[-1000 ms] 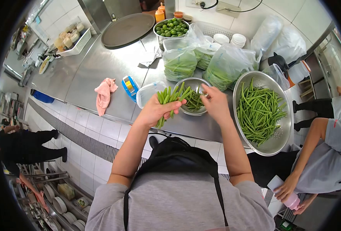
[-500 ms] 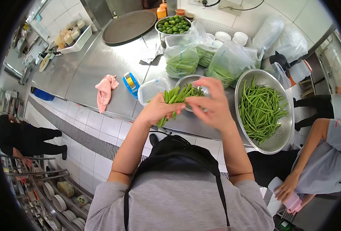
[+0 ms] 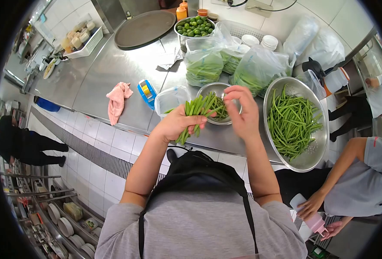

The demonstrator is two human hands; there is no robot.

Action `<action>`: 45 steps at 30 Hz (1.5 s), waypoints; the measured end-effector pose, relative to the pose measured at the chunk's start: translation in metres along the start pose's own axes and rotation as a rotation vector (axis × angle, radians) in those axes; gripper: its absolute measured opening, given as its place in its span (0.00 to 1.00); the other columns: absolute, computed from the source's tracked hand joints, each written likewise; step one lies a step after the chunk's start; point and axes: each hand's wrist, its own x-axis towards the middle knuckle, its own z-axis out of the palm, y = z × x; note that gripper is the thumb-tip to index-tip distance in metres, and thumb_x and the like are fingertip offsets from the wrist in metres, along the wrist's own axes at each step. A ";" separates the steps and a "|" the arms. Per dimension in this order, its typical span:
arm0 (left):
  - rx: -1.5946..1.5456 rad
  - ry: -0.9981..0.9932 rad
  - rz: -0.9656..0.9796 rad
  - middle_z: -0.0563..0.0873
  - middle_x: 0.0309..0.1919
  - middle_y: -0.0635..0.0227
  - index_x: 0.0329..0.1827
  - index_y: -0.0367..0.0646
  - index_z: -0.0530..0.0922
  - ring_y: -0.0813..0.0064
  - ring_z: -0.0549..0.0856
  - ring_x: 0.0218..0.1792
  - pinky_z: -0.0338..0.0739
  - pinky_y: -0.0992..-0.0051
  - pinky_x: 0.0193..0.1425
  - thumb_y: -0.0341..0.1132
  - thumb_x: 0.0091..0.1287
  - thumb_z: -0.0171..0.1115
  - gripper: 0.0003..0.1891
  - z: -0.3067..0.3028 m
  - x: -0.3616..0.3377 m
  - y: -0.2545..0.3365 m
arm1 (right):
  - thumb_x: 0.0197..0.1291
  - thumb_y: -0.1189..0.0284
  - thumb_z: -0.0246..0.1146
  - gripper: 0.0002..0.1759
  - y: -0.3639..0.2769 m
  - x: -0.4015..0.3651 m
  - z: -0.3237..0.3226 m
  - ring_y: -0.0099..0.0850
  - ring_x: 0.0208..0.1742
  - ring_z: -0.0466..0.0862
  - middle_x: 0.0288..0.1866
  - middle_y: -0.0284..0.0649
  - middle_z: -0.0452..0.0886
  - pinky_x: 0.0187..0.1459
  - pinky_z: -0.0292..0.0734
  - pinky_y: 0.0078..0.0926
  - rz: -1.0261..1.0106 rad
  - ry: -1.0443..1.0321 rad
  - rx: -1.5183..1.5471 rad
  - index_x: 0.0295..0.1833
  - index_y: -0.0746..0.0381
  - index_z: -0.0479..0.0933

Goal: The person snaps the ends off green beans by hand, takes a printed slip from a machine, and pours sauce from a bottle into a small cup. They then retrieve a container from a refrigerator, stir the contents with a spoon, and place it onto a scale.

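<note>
My left hand (image 3: 180,124) is closed around a bunch of green beans (image 3: 198,106), whose ends stick out above and below the fist. Just right of the bunch, my right hand (image 3: 243,113) is raised with fingers bent and the thumb apart, and nothing shows between them. Behind it stands a small steel bowl (image 3: 220,122) with short green bean pieces inside. A large steel colander (image 3: 320,149) full of long green beans is on my right. Beside my left hand lies a clear plastic bag or tub (image 3: 167,100).
Bags of green vegetables (image 3: 204,69) and a pot of limes (image 3: 195,29) stand at the back. A blue tape dispenser (image 3: 147,93) and pink cloth (image 3: 119,101) lie left. One co-worker (image 3: 359,181) at right holds a pink bottle (image 3: 315,223); others stand farther off.
My right hand has drawn slightly away from the bunch, uncovering more of the bowl. My left hand keeps its hold on the beans. The co-worker's pink bottle has shifted left.
</note>
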 end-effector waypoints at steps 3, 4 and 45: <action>-0.045 -0.031 -0.010 0.77 0.21 0.73 0.38 0.39 0.78 0.87 0.70 0.16 0.63 0.86 0.18 0.33 0.56 0.61 0.09 -0.001 -0.001 0.000 | 0.43 0.78 0.62 0.09 0.008 -0.002 -0.008 0.35 0.44 0.74 0.41 0.39 0.74 0.45 0.67 0.31 -0.058 -0.039 -0.125 0.35 0.59 0.77; -0.054 -0.039 -0.012 0.77 0.22 0.73 0.38 0.39 0.78 0.87 0.70 0.17 0.63 0.86 0.18 0.33 0.56 0.61 0.10 -0.001 0.000 -0.001 | 0.43 0.78 0.62 0.09 0.008 -0.002 -0.008 0.35 0.44 0.74 0.41 0.39 0.74 0.45 0.67 0.31 -0.057 -0.037 -0.127 0.35 0.59 0.77; -0.555 0.067 0.338 0.72 0.28 0.71 0.32 0.43 0.69 0.86 0.66 0.22 0.64 0.85 0.28 0.36 0.62 0.47 0.07 0.012 0.017 -0.006 | 0.54 0.76 0.59 0.06 0.015 -0.023 0.024 0.17 0.25 0.71 0.27 0.33 0.75 0.27 0.66 0.14 0.436 0.036 0.439 0.36 0.66 0.75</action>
